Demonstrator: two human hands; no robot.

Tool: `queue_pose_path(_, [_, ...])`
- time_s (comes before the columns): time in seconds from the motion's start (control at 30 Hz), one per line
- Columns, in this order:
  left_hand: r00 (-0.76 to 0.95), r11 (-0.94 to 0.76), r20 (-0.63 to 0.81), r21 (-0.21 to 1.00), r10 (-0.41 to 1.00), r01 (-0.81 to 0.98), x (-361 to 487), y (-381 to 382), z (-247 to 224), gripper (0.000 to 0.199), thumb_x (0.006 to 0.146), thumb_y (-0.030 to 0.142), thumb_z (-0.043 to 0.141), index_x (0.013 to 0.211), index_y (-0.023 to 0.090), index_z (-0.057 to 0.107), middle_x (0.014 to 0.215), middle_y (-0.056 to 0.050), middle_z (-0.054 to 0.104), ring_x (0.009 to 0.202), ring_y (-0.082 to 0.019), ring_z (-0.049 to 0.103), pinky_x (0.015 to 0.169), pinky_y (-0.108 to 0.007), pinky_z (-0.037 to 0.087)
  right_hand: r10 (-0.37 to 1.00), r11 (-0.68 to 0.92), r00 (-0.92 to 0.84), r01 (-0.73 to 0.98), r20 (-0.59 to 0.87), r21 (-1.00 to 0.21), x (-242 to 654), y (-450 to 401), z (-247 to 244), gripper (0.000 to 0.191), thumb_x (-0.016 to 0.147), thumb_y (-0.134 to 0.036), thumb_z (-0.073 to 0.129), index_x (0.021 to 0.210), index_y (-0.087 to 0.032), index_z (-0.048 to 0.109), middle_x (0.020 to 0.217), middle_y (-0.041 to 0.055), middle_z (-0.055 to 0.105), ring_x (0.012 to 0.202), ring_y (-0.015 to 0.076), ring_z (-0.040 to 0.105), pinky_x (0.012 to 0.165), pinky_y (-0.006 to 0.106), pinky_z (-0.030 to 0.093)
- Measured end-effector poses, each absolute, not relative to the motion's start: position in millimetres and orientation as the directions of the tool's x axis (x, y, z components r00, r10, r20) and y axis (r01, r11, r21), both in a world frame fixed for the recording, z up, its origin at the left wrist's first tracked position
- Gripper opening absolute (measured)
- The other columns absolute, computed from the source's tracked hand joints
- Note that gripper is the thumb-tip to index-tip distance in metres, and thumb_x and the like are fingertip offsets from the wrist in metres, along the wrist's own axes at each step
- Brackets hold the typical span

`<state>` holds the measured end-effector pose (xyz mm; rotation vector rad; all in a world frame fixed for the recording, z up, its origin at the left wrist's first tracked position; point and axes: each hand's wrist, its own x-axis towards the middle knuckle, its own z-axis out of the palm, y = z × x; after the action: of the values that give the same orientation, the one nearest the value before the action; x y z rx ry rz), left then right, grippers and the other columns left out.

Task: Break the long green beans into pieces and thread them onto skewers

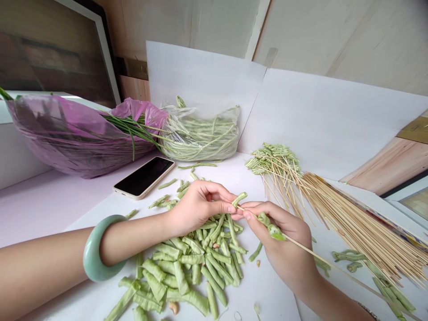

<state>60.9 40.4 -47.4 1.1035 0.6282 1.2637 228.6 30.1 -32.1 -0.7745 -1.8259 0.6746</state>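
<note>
Between finger and thumb, my left hand (203,205) pinches a short green bean piece (239,199) at the tip of a thin wooden skewer (321,257). That skewer lies in my right hand (284,232), whose thumb and fingers close on it near the tip. More bean pieces (268,226) are threaded on it within the right hand's grip, and its long end runs to the lower right. Under my hands spreads a loose heap of cut green bean pieces (200,263) on white paper. A jade-green bangle (95,249) circles my left wrist.
A phone (143,177) lies left of the heap. Behind it sit a purple plastic bag (76,138) with green stalks and a clear bag of long beans (203,133). At the right are filled bean skewers (272,158), a bundle of bare skewers (361,218) and loose bean pieces (384,281).
</note>
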Motion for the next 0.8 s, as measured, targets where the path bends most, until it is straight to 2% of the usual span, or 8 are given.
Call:
queue_pose_path(0.2, [0.238, -0.106, 0.214, 0.911, 0.947, -0.399, 62, 41, -51, 0.009, 0.064, 0.008, 0.076, 0.070, 0.011, 0.070, 0.069, -0.003, 0.072, 0.065, -0.012, 0.067, 0.066, -0.020, 0.053, 0.783, 0.616, -0.273, 0.213, 0.559, -0.759, 228, 32, -36, 0.014, 0.076, -0.010, 0.061, 0.069, -0.023, 0.064, 0.073, -0.0009, 0.073, 0.072, 0.0166, 0.070, 0.066, 0.022, 0.054])
queue_pose_path(0.37, [0.239, -0.089, 0.203, 0.906, 0.949, -0.414, 60, 45, -48, 0.011, 0.065, 0.008, 0.074, 0.074, 0.011, 0.069, 0.070, -0.003, 0.072, 0.067, -0.012, 0.067, 0.068, -0.021, 0.053, 0.834, 0.540, -0.300, 0.269, 0.463, -0.798, 230, 37, -31, 0.011, 0.079, -0.017, 0.061, 0.070, -0.022, 0.063, 0.065, -0.0007, 0.071, 0.066, 0.0157, 0.067, 0.060, 0.022, 0.052])
queue_pose_path(0.47, [0.196, -0.110, 0.203, 0.909, 0.959, -0.403, 57, 48, -46, 0.015, 0.064, 0.011, 0.076, 0.077, 0.011, 0.069, 0.070, -0.004, 0.071, 0.066, -0.013, 0.066, 0.069, -0.024, 0.052, 0.860, 0.480, -0.303, 0.213, 0.410, -0.851, 235, 44, -29, 0.001, 0.077, -0.021, 0.064, 0.077, -0.022, 0.063, 0.068, -0.0003, 0.071, 0.066, 0.0157, 0.067, 0.059, 0.022, 0.052])
queue_pose_path(0.5, [0.176, -0.115, 0.199, 0.910, 0.964, -0.399, 56, 49, -45, 0.016, 0.063, 0.012, 0.077, 0.077, 0.011, 0.069, 0.070, -0.004, 0.070, 0.065, -0.012, 0.065, 0.068, -0.024, 0.052, 0.869, 0.462, -0.289, 0.184, 0.402, -0.868, 237, 47, -30, 0.005, 0.076, -0.023, 0.066, 0.080, -0.022, 0.064, 0.071, 0.0000, 0.071, 0.067, 0.0162, 0.067, 0.059, 0.023, 0.052])
queue_pose_path(0.63, [0.135, -0.105, 0.171, 0.912, 0.976, -0.398, 53, 52, -47, 0.020, 0.062, 0.018, 0.078, 0.078, 0.011, 0.068, 0.070, -0.005, 0.069, 0.065, -0.013, 0.064, 0.069, -0.026, 0.051, 0.873, 0.471, -0.211, 0.135, 0.439, -0.872, 244, 55, -33, 0.012, 0.074, -0.026, 0.069, 0.085, -0.023, 0.065, 0.076, 0.0007, 0.068, 0.069, 0.0156, 0.065, 0.064, 0.025, 0.052])
queue_pose_path(0.8, [0.115, -0.074, 0.134, 0.905, 0.984, -0.419, 50, 56, -50, 0.021, 0.062, 0.018, 0.078, 0.079, 0.012, 0.068, 0.070, -0.004, 0.069, 0.067, -0.013, 0.065, 0.071, -0.026, 0.051, 0.866, 0.498, -0.127, 0.126, 0.484, -0.858, 247, 60, -33, 0.009, 0.075, -0.028, 0.069, 0.082, -0.024, 0.066, 0.068, -0.0011, 0.062, 0.061, 0.0127, 0.057, 0.056, 0.023, 0.048])
